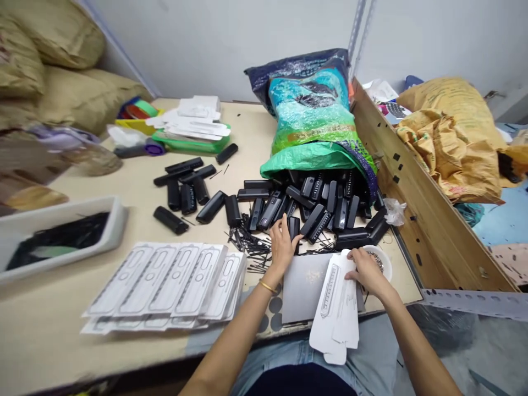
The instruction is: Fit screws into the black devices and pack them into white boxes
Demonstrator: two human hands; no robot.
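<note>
My left hand (282,242) reaches to the near edge of the pile, its fingers apart around a black device (293,226); whether it grips the device cannot be made out. Between the thumb and fingers of my right hand (366,269) is a flat white printed box (336,308), held by its upper end over the table's front edge. Many black devices spill from the mouth of a colourful bag (315,115). Thin black sticks (256,248) lie left of my left hand. A grey sheet (303,289) lies below my hands.
Stacked printed boxes (173,283) lie left of my arms, with a white bin (111,231) beyond. More black devices (188,199) and a green tray (192,144) sit farther back. A white bowl (385,267) of small metal parts and a wooden board (437,220) stand right.
</note>
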